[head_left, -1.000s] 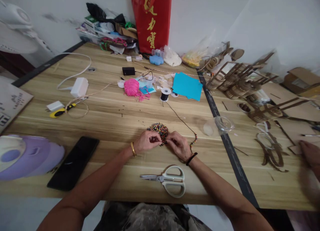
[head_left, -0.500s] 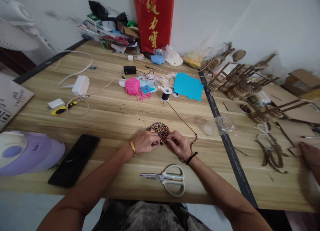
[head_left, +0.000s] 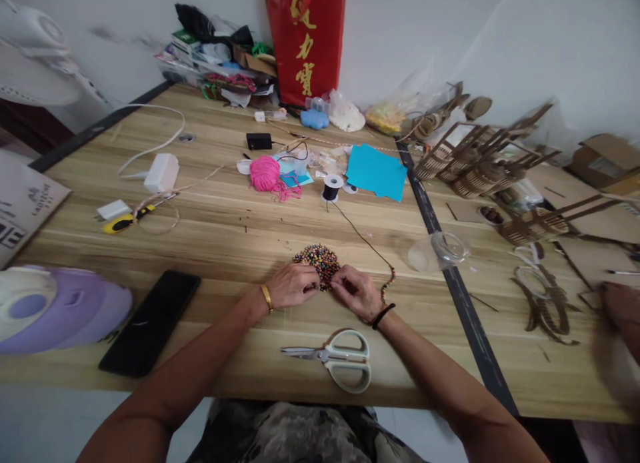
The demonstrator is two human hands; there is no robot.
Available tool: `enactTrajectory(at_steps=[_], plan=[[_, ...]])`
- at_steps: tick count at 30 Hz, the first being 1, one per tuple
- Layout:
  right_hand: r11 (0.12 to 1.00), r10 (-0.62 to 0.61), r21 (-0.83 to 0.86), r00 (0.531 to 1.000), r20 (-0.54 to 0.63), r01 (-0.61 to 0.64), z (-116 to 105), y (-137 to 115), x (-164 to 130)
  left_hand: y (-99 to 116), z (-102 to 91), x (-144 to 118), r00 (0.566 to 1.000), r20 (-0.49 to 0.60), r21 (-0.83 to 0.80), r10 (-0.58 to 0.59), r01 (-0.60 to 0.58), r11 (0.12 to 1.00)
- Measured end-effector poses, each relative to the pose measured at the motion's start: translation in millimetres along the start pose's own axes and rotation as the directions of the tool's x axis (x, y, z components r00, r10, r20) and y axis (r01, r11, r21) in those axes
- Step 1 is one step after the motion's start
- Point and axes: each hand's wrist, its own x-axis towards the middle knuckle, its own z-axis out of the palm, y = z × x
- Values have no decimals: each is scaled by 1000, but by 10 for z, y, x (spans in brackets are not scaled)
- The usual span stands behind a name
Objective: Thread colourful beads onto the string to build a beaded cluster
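Resting both hands at a round pile of multicoloured small beads [head_left: 318, 261] on the pale wooden surface [head_left: 225, 243]. Left hand [head_left: 293, 286] grip curled at pile's near edge; right hand [head_left: 356, 292] fingertips pinched on thin dark cord [head_left: 365, 243]. White-handled scissors [head_left: 335, 360] nearby.

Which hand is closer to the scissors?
Right. The right hand sits just beyond the scissors, almost directly above their handle loops in the head view. The left hand is further off, up and to the left of the blade tips, at the bead pile.

Head-worn view, forward and down (close) over the table [head_left: 225, 236]
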Motion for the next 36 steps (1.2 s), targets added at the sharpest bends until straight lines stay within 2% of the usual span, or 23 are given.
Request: enactTrajectory(at_steps=[11,17,21,25,31,36], plan=[[1000,28,-10,999,37,-28,30,42,-24,-15,40,-1,999,-38,-52,-14,12,999],[999,40,-6,998,39,-40,21,37,-17,-42,-42,7,999,-44,-249,-29,17,968],[999,43,-4,998,37,-43,8,14,-4,-113,-110,-4,984,-107,-406,-143,88,909],[999,38,12,999,35,-38,-3,3,3,-211,-160,-23,962,-91,-494,-257,180,851],[999,41,-2,999,30,-40,7,14,5,-257,-176,-37,984,1,-414,-180,164,895],[999,36,-4,999,30,-36,14,21,4,-207,-158,-25,994,22,-260,-104,106,960]])
